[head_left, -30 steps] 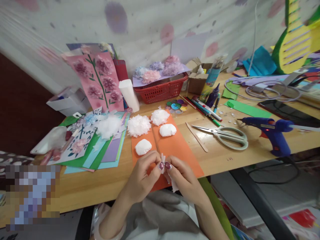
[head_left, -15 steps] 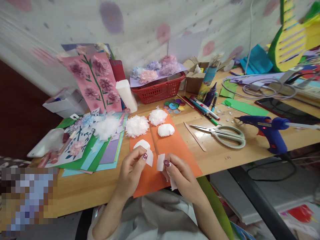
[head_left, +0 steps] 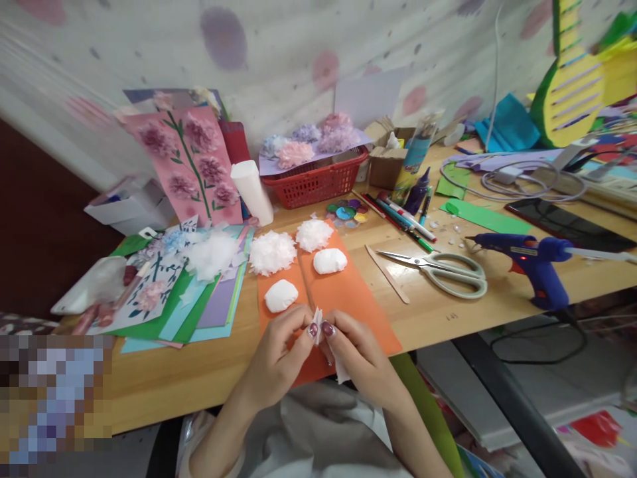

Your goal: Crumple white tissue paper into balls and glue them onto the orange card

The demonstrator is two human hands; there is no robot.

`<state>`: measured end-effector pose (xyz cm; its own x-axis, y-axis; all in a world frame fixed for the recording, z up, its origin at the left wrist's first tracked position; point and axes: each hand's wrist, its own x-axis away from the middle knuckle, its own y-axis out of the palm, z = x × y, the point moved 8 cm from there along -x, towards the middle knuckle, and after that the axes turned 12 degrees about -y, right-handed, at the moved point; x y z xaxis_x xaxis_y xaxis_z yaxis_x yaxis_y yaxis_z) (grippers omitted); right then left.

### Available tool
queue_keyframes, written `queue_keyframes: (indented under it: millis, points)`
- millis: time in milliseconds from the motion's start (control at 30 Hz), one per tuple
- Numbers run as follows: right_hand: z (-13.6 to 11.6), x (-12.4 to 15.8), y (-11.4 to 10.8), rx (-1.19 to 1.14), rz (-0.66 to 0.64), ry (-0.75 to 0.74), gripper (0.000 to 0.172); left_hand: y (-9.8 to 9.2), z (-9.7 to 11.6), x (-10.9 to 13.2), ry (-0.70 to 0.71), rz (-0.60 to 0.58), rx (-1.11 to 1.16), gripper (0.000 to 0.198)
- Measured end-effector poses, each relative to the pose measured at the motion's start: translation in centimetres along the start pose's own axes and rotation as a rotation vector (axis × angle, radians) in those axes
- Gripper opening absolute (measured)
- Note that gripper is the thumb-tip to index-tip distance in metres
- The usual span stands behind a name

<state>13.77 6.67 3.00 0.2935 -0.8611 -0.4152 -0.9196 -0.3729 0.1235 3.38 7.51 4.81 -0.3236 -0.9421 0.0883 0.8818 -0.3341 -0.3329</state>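
My left hand and my right hand meet over the near part of an orange sheet. Both pinch thin white tissue paper between thumb and fingertips. A further piece of it hangs below my right fingers. Beyond my hands on the sheet lie two smooth white wads, one at the left and one at the right. Past them sit two fluffy white paper pompoms, a larger one and a smaller one.
At the right lie scissors, a wooden stick and a blue glue gun, its red light on. Coloured paper and white fluff are at the left. Behind stand a white roll and a red basket.
My left hand has moved right to meet my right hand. The separate white pieces are now pressed together between my fingertips, and the left wad is uncovered.
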Motion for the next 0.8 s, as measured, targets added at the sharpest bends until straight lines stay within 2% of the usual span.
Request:
queue_keyframes:
  millis: [167,333,500,800]
  points:
    - [0.4,0.1,-0.1,-0.001,0.015,0.022,0.034,-1.1,0.0,0.1,-0.004,0.078,0.047,0.029]
    - [0.3,0.1,-0.1,0.008,0.004,0.021,0.033,0.0,0.5,0.2,0.02,0.006,-0.075,0.023]
    - [0.5,0.1,-0.1,0.026,-0.008,0.028,0.033,0.0,0.9,0.2,0.058,0.016,-0.169,0.019]
    - [0.5,0.2,-0.2,0.007,0.019,0.035,0.037,-1.8,0.8,0.4,0.04,0.106,-0.157,0.022]
